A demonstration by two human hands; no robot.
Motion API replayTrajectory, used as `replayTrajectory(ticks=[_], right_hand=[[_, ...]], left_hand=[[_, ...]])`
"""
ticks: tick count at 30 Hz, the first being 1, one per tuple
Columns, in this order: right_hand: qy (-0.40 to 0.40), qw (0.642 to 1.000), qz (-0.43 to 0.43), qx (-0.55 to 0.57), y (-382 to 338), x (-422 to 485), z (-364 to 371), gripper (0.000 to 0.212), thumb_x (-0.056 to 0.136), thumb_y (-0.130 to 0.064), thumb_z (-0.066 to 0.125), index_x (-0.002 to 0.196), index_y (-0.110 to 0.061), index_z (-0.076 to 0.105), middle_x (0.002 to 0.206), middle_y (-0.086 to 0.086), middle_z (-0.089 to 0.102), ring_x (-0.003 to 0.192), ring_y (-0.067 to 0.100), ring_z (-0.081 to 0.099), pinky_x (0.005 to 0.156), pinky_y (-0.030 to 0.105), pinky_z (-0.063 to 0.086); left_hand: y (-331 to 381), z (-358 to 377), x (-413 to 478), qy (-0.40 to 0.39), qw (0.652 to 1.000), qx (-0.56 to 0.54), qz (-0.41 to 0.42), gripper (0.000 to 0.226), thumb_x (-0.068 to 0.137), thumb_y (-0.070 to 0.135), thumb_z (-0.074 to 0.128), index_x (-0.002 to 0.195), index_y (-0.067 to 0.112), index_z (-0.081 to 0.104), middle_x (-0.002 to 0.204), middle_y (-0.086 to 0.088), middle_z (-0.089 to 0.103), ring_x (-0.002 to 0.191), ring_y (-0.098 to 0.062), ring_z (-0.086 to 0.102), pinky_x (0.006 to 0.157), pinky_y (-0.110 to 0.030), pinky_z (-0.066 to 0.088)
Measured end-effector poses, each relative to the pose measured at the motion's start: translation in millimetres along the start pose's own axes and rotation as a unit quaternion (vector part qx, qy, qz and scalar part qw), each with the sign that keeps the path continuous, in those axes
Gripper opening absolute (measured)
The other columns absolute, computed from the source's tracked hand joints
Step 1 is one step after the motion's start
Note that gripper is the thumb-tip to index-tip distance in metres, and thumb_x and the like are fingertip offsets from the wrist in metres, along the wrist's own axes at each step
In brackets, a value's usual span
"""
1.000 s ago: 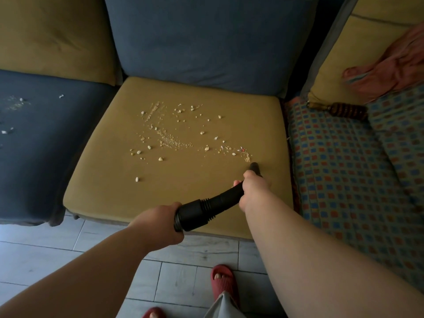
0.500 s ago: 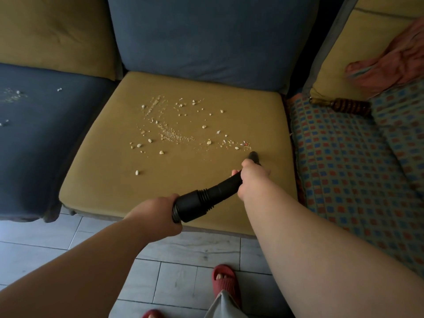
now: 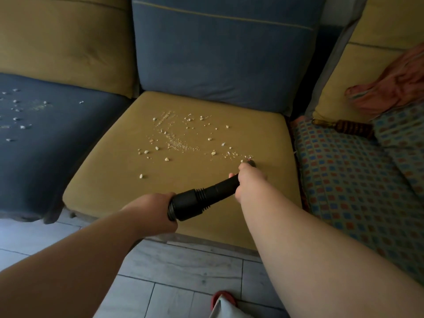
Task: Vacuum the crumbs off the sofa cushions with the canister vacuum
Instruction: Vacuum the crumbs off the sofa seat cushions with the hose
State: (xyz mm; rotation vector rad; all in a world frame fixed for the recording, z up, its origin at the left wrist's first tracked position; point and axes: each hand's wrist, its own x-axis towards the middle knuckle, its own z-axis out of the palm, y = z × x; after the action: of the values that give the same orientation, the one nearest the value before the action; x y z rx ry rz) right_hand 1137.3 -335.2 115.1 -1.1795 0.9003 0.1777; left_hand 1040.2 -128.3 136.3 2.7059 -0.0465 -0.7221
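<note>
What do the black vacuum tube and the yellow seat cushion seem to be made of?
Vacuum tube: probably hard plastic, matte black, moulded ridges at its joint.
Seat cushion: soft fabric, matte mustard, with rounded padded edges; weave too fine to tell.

I can read no text, label, brand, number or sign anywhere in my head view. The black vacuum tube (image 3: pixel 206 197) shows me only plain ribbed plastic with no legible marking. The checked cover (image 3: pixel 344 180) carries a pattern of coloured squares and no characters.
</note>
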Motion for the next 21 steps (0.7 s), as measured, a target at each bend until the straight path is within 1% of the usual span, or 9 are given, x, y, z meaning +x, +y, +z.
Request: replayTrajectory(ticks=[2, 4, 6, 9, 10, 13, 16, 18, 21], right_hand=[[0.025, 0.999, 0.032, 0.016, 0.3, -2.0, -4.5, 0.045, 0.082, -0.005, 0.056, 0.124, -0.015, 0.043, 0.093, 0.006, 0.057, 0.057, 0.018, 0.061, 0.067, 0.035, 0.056], [0.014, 0.999, 0.034, 0.029, 1.0, -5.5, -12.2, 0.043, 0.085, -0.005, 0.052, 0.125, -0.016, 0.042, 0.105, 0.006, 0.058, 0.061, 0.019, 0.061, 0.075, 0.034, 0.056], [-0.003, 1.000, 0.008, 0.015, 2.2, 1.6, -21.3, 0.045, 0.088, -0.007, 0.052, 0.131, -0.013, 0.040, 0.112, 0.007, 0.055, 0.064, 0.019, 0.058, 0.070, 0.030, 0.056], [0.023, 0.997, 0.045, 0.057, -2.9, 1.1, -36.9, 0.041, 0.088, -0.008, 0.053, 0.124, -0.019, 0.037, 0.117, 0.007, 0.052, 0.065, 0.020, 0.060, 0.078, 0.033, 0.057], [0.037, 0.997, 0.047, 0.047, -4.2, 2.3, -41.0, 0.045, 0.085, -0.007, 0.057, 0.125, -0.019, 0.039, 0.116, 0.008, 0.053, 0.065, 0.021, 0.062, 0.076, 0.035, 0.058], [0.021, 0.999, 0.047, 0.017, -9.4, 5.7, -51.5, 0.050, 0.083, -0.006, 0.066, 0.126, -0.015, 0.045, 0.111, 0.012, 0.056, 0.069, 0.022, 0.066, 0.069, 0.036, 0.059], [-0.001, 0.998, 0.063, 0.005, -15.5, 12.8, -56.3, 0.045, 0.085, -0.007, 0.065, 0.125, -0.013, 0.047, 0.114, 0.013, 0.055, 0.077, 0.023, 0.066, 0.067, 0.034, 0.059], [-0.009, 0.998, 0.062, -0.005, -17.6, 15.5, -55.1, 0.043, 0.085, -0.008, 0.066, 0.123, -0.012, 0.048, 0.115, 0.013, 0.056, 0.077, 0.022, 0.067, 0.064, 0.032, 0.059], [-0.014, 0.998, 0.065, -0.014, -16.0, 20.6, -49.2, 0.041, 0.086, -0.009, 0.064, 0.123, -0.013, 0.047, 0.112, 0.012, 0.057, 0.076, 0.021, 0.067, 0.065, 0.032, 0.059]], left_hand=[[4.2, 2.4, -4.4, 0.004, 1.000, 0.010, 0.002, 0.033, 0.072, 0.023, 0.064, 0.100, 0.038, 0.053, 0.078, 0.012, 0.062, 0.069, -0.002, 0.058, 0.053, -0.017, 0.041], [11.0, 7.4, -10.0, 0.009, 1.000, 0.020, 0.008, 0.032, 0.073, 0.023, 0.063, 0.100, 0.037, 0.053, 0.078, 0.011, 0.062, 0.069, -0.003, 0.058, 0.054, -0.017, 0.042], [20.0, 13.9, -14.5, 0.012, 0.999, 0.025, 0.018, 0.031, 0.073, 0.022, 0.062, 0.098, 0.037, 0.052, 0.078, 0.011, 0.062, 0.070, -0.003, 0.059, 0.055, -0.018, 0.043], [34.3, 22.6, -16.2, 0.016, 0.999, 0.027, 0.028, 0.028, 0.074, 0.022, 0.061, 0.096, 0.036, 0.052, 0.078, 0.010, 0.061, 0.070, -0.005, 0.059, 0.058, -0.019, 0.046], [38.5, 24.5, -15.7, 0.017, 0.999, 0.028, 0.031, 0.027, 0.074, 0.022, 0.061, 0.096, 0.036, 0.051, 0.078, 0.010, 0.061, 0.070, -0.005, 0.059, 0.059, -0.020, 0.046], [50.2, 29.8, -13.4, 0.018, 0.999, 0.028, 0.036, 0.027, 0.072, 0.024, 0.062, 0.095, 0.035, 0.052, 0.078, 0.010, 0.061, 0.069, -0.005, 0.059, 0.057, -0.020, 0.047], [57.6, 33.7, -9.4, 0.021, 0.998, 0.032, 0.039, 0.025, 0.072, 0.026, 0.061, 0.094, 0.034, 0.051, 0.076, 0.010, 0.060, 0.067, -0.004, 0.058, 0.053, -0.019, 0.044], [58.8, 33.9, -6.6, 0.021, 0.999, 0.035, 0.036, 0.025, 0.072, 0.027, 0.060, 0.095, 0.034, 0.051, 0.076, 0.010, 0.059, 0.066, -0.004, 0.057, 0.053, -0.019, 0.043], [54.3, 31.2, -3.9, 0.017, 0.999, 0.034, 0.023, 0.025, 0.073, 0.026, 0.061, 0.094, 0.035, 0.049, 0.076, 0.010, 0.059, 0.065, -0.004, 0.057, 0.051, -0.018, 0.041]])
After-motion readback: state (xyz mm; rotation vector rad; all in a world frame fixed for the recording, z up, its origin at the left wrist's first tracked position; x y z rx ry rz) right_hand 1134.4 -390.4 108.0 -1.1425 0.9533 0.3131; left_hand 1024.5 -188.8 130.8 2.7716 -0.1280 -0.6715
